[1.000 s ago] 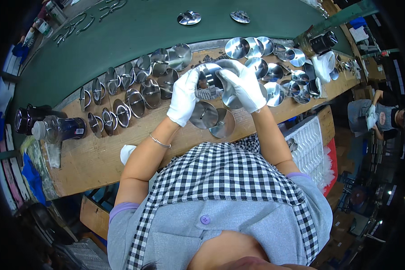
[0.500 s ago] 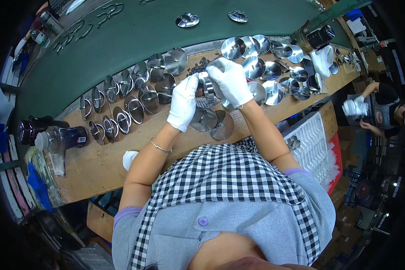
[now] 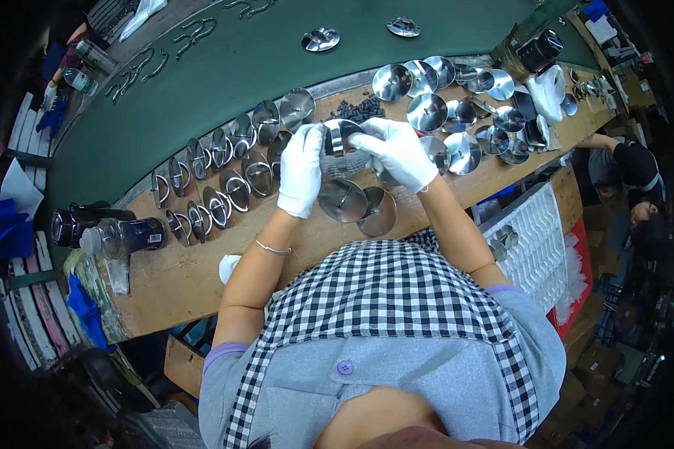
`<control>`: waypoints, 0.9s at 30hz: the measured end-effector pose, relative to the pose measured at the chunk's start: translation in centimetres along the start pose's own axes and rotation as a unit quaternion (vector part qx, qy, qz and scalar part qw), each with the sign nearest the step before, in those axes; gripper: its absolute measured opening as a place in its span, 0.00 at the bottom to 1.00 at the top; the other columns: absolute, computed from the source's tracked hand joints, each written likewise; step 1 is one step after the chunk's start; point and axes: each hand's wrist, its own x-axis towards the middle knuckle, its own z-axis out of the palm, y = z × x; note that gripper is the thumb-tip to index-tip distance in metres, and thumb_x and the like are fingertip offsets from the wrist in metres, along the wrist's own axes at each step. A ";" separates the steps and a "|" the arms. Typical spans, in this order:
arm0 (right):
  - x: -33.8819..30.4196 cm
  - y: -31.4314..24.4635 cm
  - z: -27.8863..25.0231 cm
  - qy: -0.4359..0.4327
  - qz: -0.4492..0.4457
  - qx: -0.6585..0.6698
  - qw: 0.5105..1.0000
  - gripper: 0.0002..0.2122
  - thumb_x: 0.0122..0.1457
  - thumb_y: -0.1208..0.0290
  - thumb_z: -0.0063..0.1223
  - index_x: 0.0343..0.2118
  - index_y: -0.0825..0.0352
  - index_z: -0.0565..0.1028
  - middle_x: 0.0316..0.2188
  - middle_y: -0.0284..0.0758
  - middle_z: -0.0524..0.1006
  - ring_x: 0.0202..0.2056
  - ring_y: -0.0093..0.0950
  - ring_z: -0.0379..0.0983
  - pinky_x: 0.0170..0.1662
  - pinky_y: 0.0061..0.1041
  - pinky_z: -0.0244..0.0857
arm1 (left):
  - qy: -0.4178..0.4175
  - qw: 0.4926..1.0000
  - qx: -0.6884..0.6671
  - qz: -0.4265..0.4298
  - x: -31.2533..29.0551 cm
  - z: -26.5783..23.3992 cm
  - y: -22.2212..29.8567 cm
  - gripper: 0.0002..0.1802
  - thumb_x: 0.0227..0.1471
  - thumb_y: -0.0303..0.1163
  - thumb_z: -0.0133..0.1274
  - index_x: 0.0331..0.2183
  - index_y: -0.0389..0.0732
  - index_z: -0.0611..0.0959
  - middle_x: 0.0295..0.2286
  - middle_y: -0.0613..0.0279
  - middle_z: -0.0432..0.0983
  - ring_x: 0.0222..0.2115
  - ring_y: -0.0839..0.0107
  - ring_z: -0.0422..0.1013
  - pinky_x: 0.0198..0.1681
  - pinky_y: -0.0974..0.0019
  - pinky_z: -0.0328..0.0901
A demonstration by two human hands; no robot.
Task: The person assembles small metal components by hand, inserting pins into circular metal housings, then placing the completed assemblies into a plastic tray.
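A shiny round metal lid (image 3: 339, 127) with a strap-like handle across it is held up between my two white-gloved hands. My left hand (image 3: 302, 168) grips its left edge, fingers closed. From the right, my right hand (image 3: 398, 155) pinches the lid's other side with thumb and fingers. Just beyond lies a heap of small black pieces (image 3: 358, 110). Below my hands, two more lids, one grey disc (image 3: 343, 200) and another disc (image 3: 383, 214), overlap on the wooden bench (image 3: 180, 280).
Rows of lids with handles (image 3: 236, 187) stand on the left; shiny lids (image 3: 427, 112) crowd the right. A clear bottle (image 3: 120, 234) and dark jar (image 3: 541, 51) stand at the ends. Bent metal rods (image 3: 195, 37) lie on the green surface (image 3: 225, 82). Rightward are a white ridged tray (image 3: 528, 239) and another person (image 3: 636, 172).
The lid has turned, showing more of its dark inner face, and both hands sit slightly lower in the view. The right fingers have shifted to its right edge. The whole view has shifted slightly.
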 end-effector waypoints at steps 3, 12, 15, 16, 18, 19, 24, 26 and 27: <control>-0.1 1.3 -0.5 0.053 -0.038 -0.031 0.997 0.14 0.57 0.63 0.53 0.37 0.70 0.77 0.21 0.32 0.76 0.19 0.16 0.68 0.22 0.19 0.61 | 0.118 0.942 0.205 0.237 0.3 0.4 1.3 0.20 0.46 0.34 0.60 0.42 0.39 0.77 0.37 0.56 0.72 0.34 0.63 0.71 0.37 0.62 0.67; 5.6 1.9 -3.5 0.088 -0.203 -0.283 0.933 0.11 0.58 0.68 0.51 0.36 0.70 0.77 0.27 0.39 0.79 0.28 0.28 0.76 0.34 0.26 0.69 | 0.009 0.993 0.107 0.058 0.5 -0.2 0.5 0.14 0.56 0.27 0.45 0.45 0.35 0.76 0.36 0.55 0.78 0.36 0.66 0.75 0.39 0.67 0.69; 10.4 2.6 -5.2 0.113 -0.138 -0.490 0.854 0.10 0.53 0.73 0.47 0.35 0.62 0.79 0.35 0.44 0.78 0.38 0.41 0.76 0.42 0.37 0.69 | -0.002 0.990 -0.139 -0.031 0.6 -0.9 0.5 0.14 0.58 0.22 0.40 0.43 0.35 0.77 0.35 0.62 0.77 0.34 0.77 0.71 0.37 0.72 0.68; 11.3 2.4 -5.0 0.110 -0.142 -0.491 0.852 0.10 0.53 0.73 0.47 0.35 0.62 0.79 0.35 0.44 0.78 0.38 0.41 0.76 0.42 0.37 0.69 | -0.006 0.985 -0.170 -0.037 0.6 -1.4 0.1 0.14 0.58 0.22 0.39 0.42 0.35 0.77 0.35 0.62 0.76 0.34 0.77 0.72 0.37 0.72 0.69; 12.7 2.3 -4.5 0.068 -0.084 -0.567 0.816 0.10 0.53 0.74 0.46 0.34 0.62 0.80 0.35 0.45 0.78 0.38 0.43 0.76 0.42 0.39 0.70 | 0.022 0.953 -0.290 -0.079 0.3 -1.5 0.0 0.13 0.58 0.23 0.40 0.41 0.36 0.78 0.34 0.63 0.76 0.34 0.78 0.71 0.36 0.72 0.69; 13.2 2.6 -4.3 0.079 -0.087 -0.582 0.805 0.10 0.52 0.76 0.45 0.32 0.64 0.80 0.35 0.46 0.78 0.37 0.44 0.77 0.42 0.40 0.70 | 0.027 0.954 -0.289 -0.078 0.2 -1.7 -0.3 0.13 0.58 0.23 0.40 0.41 0.36 0.78 0.34 0.63 0.76 0.34 0.78 0.71 0.36 0.72 0.69; 13.6 2.4 -4.0 0.030 -0.107 -0.618 0.778 0.10 0.52 0.74 0.45 0.34 0.68 0.78 0.36 0.47 0.78 0.38 0.44 0.76 0.42 0.39 0.70 | 0.023 0.966 -0.248 -0.077 0.3 -2.1 -1.4 0.10 0.54 0.20 0.44 0.38 0.35 0.78 0.34 0.63 0.76 0.33 0.78 0.71 0.34 0.73 0.69; 13.3 2.0 -4.1 0.059 -0.134 -0.542 0.828 0.11 0.52 0.72 0.46 0.37 0.67 0.76 0.36 0.48 0.77 0.39 0.45 0.75 0.43 0.38 0.69 | 0.022 0.977 -0.201 -0.066 0.5 -2.1 -1.1 0.11 0.51 0.18 0.45 0.38 0.34 0.77 0.34 0.62 0.77 0.34 0.78 0.71 0.34 0.73 0.69; 13.0 2.0 -4.0 0.059 -0.139 -0.477 0.866 0.11 0.53 0.69 0.47 0.37 0.68 0.75 0.35 0.48 0.77 0.37 0.43 0.76 0.43 0.35 0.68 | 0.020 0.984 -0.173 -0.044 0.6 -2.1 -1.0 0.12 0.51 0.19 0.46 0.40 0.34 0.77 0.34 0.61 0.77 0.35 0.77 0.72 0.36 0.72 0.69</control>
